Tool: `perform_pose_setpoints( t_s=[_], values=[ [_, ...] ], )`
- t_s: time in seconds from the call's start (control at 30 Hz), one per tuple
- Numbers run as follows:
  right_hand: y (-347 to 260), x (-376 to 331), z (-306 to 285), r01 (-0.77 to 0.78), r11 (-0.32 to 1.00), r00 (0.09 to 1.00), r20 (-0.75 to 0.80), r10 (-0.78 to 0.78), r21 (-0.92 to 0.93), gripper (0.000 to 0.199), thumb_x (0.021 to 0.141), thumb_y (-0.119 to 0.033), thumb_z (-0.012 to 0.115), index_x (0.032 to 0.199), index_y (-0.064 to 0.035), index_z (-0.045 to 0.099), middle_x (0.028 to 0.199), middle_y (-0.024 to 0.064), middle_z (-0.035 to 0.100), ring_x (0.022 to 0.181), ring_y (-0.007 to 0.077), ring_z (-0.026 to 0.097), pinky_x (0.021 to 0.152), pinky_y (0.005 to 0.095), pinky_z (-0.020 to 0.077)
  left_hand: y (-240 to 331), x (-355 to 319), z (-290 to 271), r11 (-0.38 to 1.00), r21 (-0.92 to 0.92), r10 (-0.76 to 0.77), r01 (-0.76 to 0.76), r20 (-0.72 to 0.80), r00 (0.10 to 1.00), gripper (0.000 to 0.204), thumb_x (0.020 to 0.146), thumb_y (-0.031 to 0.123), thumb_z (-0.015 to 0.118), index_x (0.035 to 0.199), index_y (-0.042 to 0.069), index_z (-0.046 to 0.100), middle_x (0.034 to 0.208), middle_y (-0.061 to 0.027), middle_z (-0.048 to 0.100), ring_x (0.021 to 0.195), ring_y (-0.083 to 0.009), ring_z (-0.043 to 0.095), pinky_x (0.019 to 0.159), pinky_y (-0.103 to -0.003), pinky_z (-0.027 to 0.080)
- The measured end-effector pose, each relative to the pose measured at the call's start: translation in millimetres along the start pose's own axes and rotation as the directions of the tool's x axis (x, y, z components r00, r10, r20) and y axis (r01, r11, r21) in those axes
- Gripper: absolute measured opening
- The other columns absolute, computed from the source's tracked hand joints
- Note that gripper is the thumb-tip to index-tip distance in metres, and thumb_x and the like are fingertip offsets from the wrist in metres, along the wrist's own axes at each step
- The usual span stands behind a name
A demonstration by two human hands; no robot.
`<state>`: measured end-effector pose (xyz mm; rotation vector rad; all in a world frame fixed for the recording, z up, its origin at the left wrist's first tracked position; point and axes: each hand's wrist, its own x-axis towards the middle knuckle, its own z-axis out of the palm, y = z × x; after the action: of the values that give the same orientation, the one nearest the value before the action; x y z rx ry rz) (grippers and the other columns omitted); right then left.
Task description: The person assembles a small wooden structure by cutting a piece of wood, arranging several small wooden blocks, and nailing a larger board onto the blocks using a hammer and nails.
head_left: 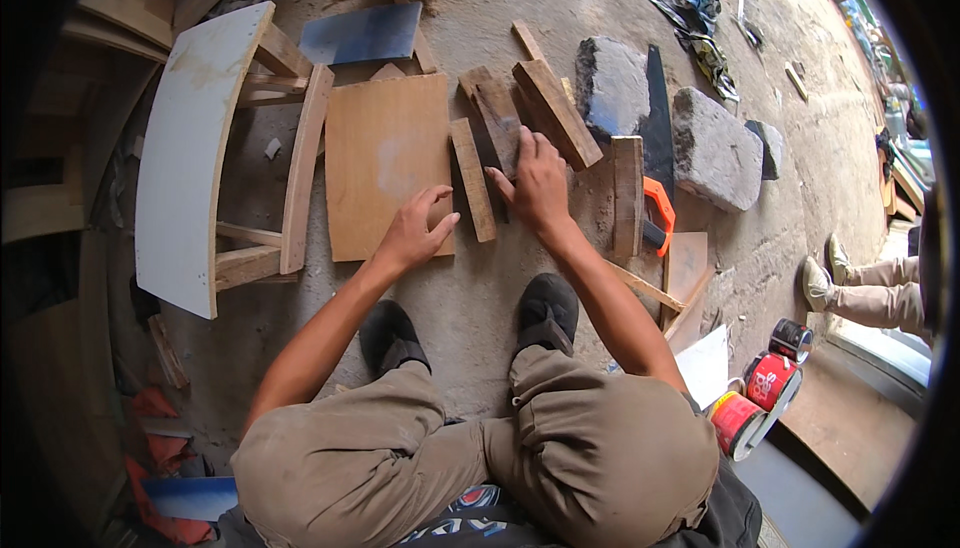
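My left hand hovers at the near right corner of a flat plywood board, its fingers curved and apart with nothing in them. Just right of that board lies a short wooden strip. My right hand rests by the near end of a dark wood block, fingertips stretched over its edge and thumb apart. A thicker wood block lies slantwise beyond that hand. Whether the right fingers press on the dark block is hard to tell.
A white-topped wooden frame stands at the left. To the right are an upright wood piece, a handsaw with an orange handle and stone blocks. Red tins stand lower right; another person's shoes show at the right edge.
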<state>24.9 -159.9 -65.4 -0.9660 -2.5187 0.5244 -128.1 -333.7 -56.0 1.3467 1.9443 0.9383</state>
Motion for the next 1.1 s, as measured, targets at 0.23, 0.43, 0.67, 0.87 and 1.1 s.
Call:
perform_pose_setpoints(
  t_s=[0.23,0.43,0.67,0.87,1.1],
  values=[
    [19.1,-39.6,-24.5,0.032,0.974,0.982,-0.188,0.012,0.225,0.072,0.078,-0.016,0.076,0.14,0.0002,0.043,0.123,0.0247,0.053,0.115,0.0416,0.053,0.098,0.049,0.0418,-3.9,-11.0,-3.5,0.994,-0.027,-0.108,0.109,0.038,0.993,0.043,0.092,0.024,0.067,0.129,0.004,0.057,0.125,-0.0177,0.064,0.118,-0.0304,0.06,0.099,-0.041,0.047],
    [64.0,-134.9,-68.3,-0.24,0.968,0.95,-0.225,0.218,-0.074,0.073,0.079,-0.022,0.078,0.141,-0.0075,0.043,0.132,0.0223,0.047,0.125,0.0394,0.046,0.104,0.0491,0.0361,18.8,11.1,-2.3,0.999,-0.032,-0.016,0.019,0.112,0.994,0.041,0.093,0.022,0.066,0.129,0.004,0.057,0.127,-0.0155,0.063,0.12,-0.0301,0.059,0.1,-0.043,0.047],
    [105.0,-64.1,-89.8,-0.168,0.986,0.92,-0.36,0.154,-0.008,0.077,0.084,-0.037,0.078,0.141,-0.0016,0.04,0.141,0.0223,0.042,0.133,0.0386,0.041,0.106,0.0487,0.0353,78.4,64.6,-32.3,0.941,0.109,0.277,-0.319,0.29,0.916,0.043,0.089,0.015,0.069,0.128,0.002,0.056,0.128,-0.0204,0.059,0.121,-0.0383,0.056,0.103,-0.042,0.045],
    [137.6,19.2,-84.4,-0.432,0.902,0.893,-0.15,0.425,-0.014,0.079,0.087,-0.048,0.069,0.133,0.011,0.043,0.122,0.0312,0.056,0.107,0.0467,0.061,0.09,0.0502,0.0514,110.3,126.3,-44.8,0.756,0.303,0.367,-0.581,0.538,0.759,0.061,0.084,0.021,0.075,0.136,0.006,0.048,0.14,-0.0193,0.049,0.132,-0.038,0.046,0.109,-0.048,0.037],
    [146.2,-15.3,-107.5,-0.434,0.9,0.898,0.064,0.435,-0.02,0.048,0.087,-0.031,0.073,0.109,0.007,0.054,0.105,0.0285,0.062,0.097,0.0457,0.063,0.085,0.0502,0.0516,113.6,211.8,19.2,0.543,0.494,0.374,-0.679,0.583,0.722,0.094,0.074,0.052,0.08,0.147,0.009,0.037,0.152,-0.0156,0.037,0.142,-0.0331,0.036,0.118,-0.055,0.022]
  ],
)
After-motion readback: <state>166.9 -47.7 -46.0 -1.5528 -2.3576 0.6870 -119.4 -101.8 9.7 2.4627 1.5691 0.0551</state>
